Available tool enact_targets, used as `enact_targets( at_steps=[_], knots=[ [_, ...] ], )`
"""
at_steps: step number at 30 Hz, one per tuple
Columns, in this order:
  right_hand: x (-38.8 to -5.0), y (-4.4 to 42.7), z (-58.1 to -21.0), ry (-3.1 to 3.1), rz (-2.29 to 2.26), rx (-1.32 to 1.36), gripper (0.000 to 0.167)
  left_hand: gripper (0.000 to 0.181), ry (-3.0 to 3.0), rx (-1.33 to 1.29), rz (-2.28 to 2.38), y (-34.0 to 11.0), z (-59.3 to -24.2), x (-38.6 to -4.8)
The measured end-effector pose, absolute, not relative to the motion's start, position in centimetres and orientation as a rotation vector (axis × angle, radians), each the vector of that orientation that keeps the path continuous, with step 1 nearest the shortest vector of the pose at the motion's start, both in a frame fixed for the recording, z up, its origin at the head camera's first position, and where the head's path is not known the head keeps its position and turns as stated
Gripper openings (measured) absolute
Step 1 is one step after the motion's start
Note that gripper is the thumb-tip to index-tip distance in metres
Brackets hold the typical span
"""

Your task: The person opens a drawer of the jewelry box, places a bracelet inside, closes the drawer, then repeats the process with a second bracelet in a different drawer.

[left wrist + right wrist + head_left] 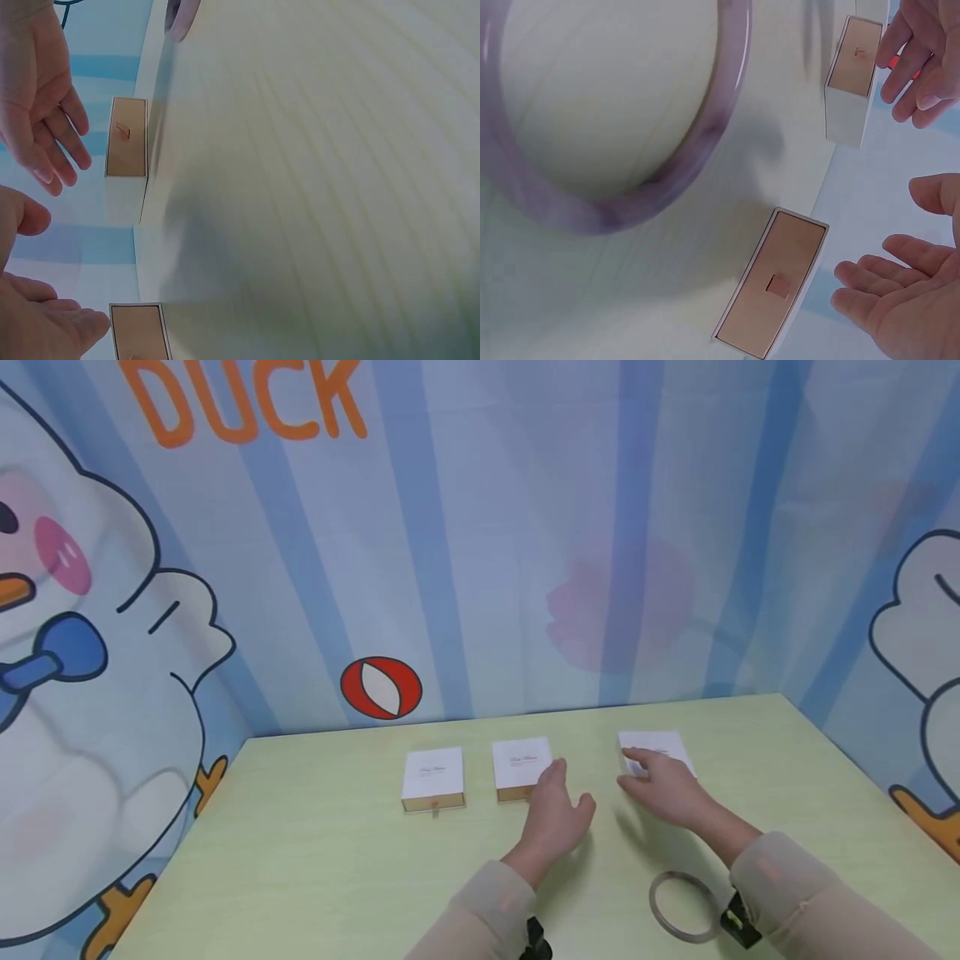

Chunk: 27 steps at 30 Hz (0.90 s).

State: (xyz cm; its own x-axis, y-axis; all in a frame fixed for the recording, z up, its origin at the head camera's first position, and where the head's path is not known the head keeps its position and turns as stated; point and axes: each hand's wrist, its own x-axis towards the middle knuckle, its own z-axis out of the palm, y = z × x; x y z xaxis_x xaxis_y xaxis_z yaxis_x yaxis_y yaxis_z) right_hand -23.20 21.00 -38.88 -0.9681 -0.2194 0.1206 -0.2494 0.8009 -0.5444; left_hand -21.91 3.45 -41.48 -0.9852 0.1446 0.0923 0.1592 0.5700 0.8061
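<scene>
My left hand (555,818) is nearest the middle white drawer box (521,760), its fingers loosely extended and holding nothing. To the right, my right hand (667,787) hovers before another white drawer box (671,743) and partly hides it. Both wrist views show relaxed fingers with nothing between them. Tan drawer fronts with small ribbon tabs face me, as on the right-hand box (750,315) in the right wrist view. A mottled purple-grey bangle (655,902) lies on the table below my right hand.
A third white drawer box (433,768) stands left of the middle one. The pale green-yellow table (300,860) meets a blue striped backdrop (487,527) printed with cartoon ducks at its far edge. Dark devices sit at both wrists.
</scene>
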Motion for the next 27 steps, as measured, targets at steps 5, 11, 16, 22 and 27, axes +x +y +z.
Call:
enact_targets(
  at_steps=[5,11,16,22,27],
  knots=[
    [-23.2,21.4,-38.9,-2.926,0.928,0.388,0.052,0.061,-2.777,-0.287,-1.443,3.8,-41.5,-21.9],
    [-23.3,21.9,-38.8,-2.923,0.922,0.376,0.051,0.061,-2.778,-0.316,-1.444,4.4,-41.6,-21.9],
    [-23.3,22.2,-38.9,-2.903,0.896,0.345,0.051,0.06,-2.783,-0.329,-1.427,4.9,-41.8,-21.9],
    [-23.4,22.5,-39.1,-2.883,0.882,0.326,0.05,0.06,-2.795,-0.33,-1.424,5.4,-41.9,-21.9],
    [-23.5,22.9,-39.2,-2.89,0.87,0.321,0.051,0.06,-2.799,-0.337,-1.427,5.8,-41.9,-21.9]
  ],
)
